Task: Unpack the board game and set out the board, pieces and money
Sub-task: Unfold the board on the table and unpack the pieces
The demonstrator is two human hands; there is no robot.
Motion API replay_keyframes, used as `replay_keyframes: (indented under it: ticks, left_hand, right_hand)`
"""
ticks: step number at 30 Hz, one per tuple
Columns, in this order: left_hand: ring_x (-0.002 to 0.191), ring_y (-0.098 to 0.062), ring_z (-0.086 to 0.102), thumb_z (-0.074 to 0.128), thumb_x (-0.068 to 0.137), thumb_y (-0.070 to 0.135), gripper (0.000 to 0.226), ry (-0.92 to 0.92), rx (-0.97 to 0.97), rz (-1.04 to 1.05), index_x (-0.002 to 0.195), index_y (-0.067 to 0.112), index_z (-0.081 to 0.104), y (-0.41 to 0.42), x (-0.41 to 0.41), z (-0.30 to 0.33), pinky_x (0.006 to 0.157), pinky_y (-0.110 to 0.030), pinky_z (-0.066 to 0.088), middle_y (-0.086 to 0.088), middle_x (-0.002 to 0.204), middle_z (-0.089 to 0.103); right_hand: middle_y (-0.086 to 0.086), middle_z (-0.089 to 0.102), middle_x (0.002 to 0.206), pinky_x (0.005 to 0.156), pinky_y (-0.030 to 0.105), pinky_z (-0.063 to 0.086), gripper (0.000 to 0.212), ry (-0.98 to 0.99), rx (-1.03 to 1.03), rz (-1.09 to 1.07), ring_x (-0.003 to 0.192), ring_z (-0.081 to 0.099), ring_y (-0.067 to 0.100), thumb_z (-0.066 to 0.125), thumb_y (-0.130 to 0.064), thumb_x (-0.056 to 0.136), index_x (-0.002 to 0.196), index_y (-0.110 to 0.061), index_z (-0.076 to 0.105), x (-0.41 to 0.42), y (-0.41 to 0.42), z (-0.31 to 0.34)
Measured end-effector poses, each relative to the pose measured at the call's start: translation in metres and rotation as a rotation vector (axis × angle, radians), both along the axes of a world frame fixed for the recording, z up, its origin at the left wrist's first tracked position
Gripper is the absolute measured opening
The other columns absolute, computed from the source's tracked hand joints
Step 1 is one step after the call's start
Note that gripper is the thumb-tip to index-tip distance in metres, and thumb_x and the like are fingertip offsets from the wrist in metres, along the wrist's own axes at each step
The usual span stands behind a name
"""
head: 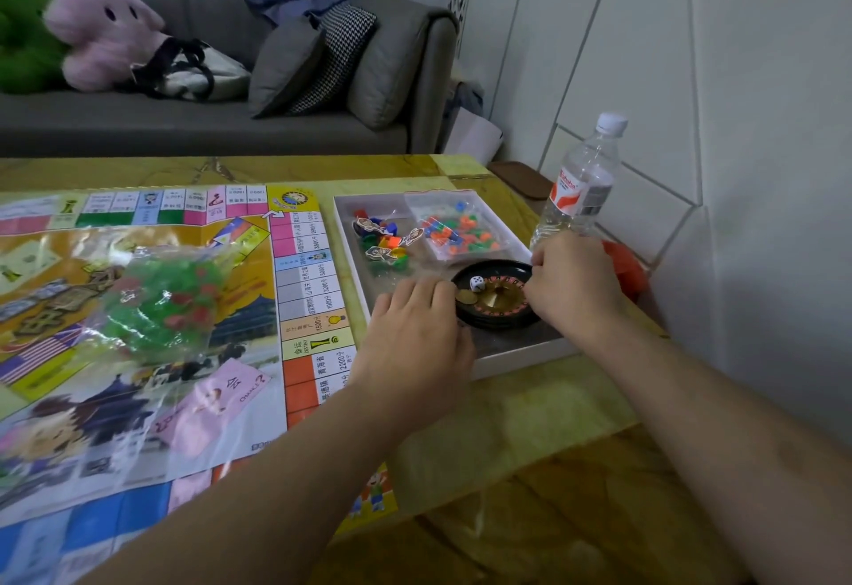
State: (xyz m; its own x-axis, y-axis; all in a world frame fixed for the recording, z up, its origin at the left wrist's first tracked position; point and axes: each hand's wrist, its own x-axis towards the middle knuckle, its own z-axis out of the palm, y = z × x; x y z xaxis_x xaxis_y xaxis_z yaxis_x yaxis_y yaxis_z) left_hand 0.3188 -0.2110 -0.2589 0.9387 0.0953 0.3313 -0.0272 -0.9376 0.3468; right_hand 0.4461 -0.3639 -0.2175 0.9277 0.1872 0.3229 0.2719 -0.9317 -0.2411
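Head view. I see the board (138,308) unfolded flat on the yellow surface (507,409), with a clear bag of green and red pieces (161,303) lying on it. To its right sits the white box tray (521,356) holding loose coloured pieces (456,229) and a black roulette wheel (500,296); a white die (477,283) rests in the wheel. Left hand (415,335) lies fingers-down at the wheel's left rim. Right hand (576,280) curls at its right rim; grip unclear. Water bottle (578,183) stands just behind.
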Motion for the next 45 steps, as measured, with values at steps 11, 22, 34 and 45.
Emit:
replay_keyframes:
  ticks: [11,22,34,45]
  left_hand:
    - [0.134,-0.014,0.039,0.055,0.100,0.034,0.041,-0.064,-0.152,-0.028,0.140,0.023,0.049,0.002,-0.032,0.016,0.111,-0.031,0.032,0.007,0.144,0.046]
    - [0.150,-0.019,0.022,0.056,0.102,0.016,0.057,0.146,0.042,-0.034,0.152,0.032,0.036,0.002,-0.051,0.003,0.114,-0.040,0.041,0.008,0.160,0.032]
    - [0.145,-0.020,0.030,0.061,0.096,0.016,0.057,0.098,0.069,0.006,0.148,0.031,0.043,-0.003,-0.035,-0.004,0.114,-0.042,0.042,0.008,0.155,0.041]
    - [0.141,-0.022,0.034,0.062,0.093,0.020,0.048,0.049,0.047,-0.006,0.139,0.030,0.052,-0.004,-0.036,-0.005,0.113,-0.043,0.042,0.008,0.150,0.047]
  right_hand:
    - [0.003,0.080,0.100,0.091,0.022,0.047,0.018,-0.046,0.241,-0.001,0.095,0.071,0.019,0.070,-0.009,0.094,0.102,-0.017,0.084,-0.038,-0.055,0.039]
    - [-0.024,0.067,0.080,0.069,0.018,0.042,0.015,0.181,0.186,-0.032,0.085,0.064,0.005,0.075,-0.020,0.094,0.091,-0.031,0.085,-0.097,-0.151,-0.009]
    - [-0.007,0.077,0.109,0.080,0.028,0.044,0.014,0.190,0.216,-0.130,0.091,0.059,0.012,0.070,-0.027,0.099,0.107,-0.029,0.081,-0.063,-0.167,-0.024]
    - [0.004,0.073,0.119,0.096,0.044,0.057,0.030,0.156,0.133,0.280,0.108,0.068,0.023,0.056,-0.017,0.100,0.127,-0.016,0.069,-0.017,-0.002,0.021]
